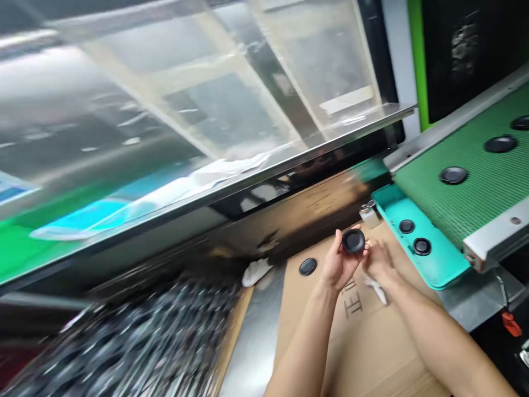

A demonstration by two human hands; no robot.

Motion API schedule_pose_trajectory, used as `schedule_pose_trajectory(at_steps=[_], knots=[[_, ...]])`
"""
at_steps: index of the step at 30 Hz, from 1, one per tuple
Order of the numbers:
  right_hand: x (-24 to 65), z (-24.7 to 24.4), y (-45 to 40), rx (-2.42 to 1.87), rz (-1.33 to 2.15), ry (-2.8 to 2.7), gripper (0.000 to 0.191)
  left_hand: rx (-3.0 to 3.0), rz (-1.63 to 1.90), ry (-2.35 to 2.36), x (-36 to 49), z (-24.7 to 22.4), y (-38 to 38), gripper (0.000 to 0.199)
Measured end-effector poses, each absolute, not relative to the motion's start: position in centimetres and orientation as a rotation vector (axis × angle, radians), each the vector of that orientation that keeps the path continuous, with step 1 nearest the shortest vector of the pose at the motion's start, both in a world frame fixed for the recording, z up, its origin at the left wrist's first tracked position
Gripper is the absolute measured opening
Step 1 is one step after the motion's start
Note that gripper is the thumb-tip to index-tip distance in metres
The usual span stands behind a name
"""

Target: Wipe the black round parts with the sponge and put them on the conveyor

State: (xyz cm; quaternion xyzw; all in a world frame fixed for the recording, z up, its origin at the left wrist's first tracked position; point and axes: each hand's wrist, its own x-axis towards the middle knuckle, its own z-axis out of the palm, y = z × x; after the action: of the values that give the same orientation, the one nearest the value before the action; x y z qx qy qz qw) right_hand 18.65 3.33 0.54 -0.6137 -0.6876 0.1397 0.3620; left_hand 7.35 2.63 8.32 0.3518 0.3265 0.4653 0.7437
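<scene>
My left hand (341, 262) is closed on a black round, shallow dish-like plastic part (354, 241), its recessed side facing me. Close against the part's right edge is my right hand (377, 259), fingers curled and slightly blurred. Out from under its palm pokes a slim white-handled tool (377, 290); its tip is hidden. Another black round part (308, 267) lies to the left on the cardboard sheet (309, 314). In the teal tray (444, 270) on the right are two more black parts (422, 246).
A green conveyor belt (487, 182) slopes down to the tray, carrying several black parts. A small white bottle (369, 215) stands beyond my hands. Many blurred dark parts (157, 331) are stacked at the lower left. A machine window (231, 105) rises behind.
</scene>
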Motion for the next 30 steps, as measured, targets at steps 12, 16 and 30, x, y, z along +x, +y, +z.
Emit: schedule_pose_trajectory(at_steps=[12, 16, 30], knots=[[11.6, 1.2, -1.5, -1.25, 0.248, -2.288, 0.038, 0.271, 1.208, 0.616, -0.7, -1.3, 1.2, 0.046], [11.3, 1.7, -1.3, -1.442, 0.232, -2.241, 0.041, 0.265, 1.232, 0.669, -1.3, -1.5, 1.2, 0.042], [12.9, 2.2, -0.7, -1.384, 0.497, -2.041, 0.053, 0.338, 1.277, 0.689, -0.8, -0.9, 0.9, 0.044]])
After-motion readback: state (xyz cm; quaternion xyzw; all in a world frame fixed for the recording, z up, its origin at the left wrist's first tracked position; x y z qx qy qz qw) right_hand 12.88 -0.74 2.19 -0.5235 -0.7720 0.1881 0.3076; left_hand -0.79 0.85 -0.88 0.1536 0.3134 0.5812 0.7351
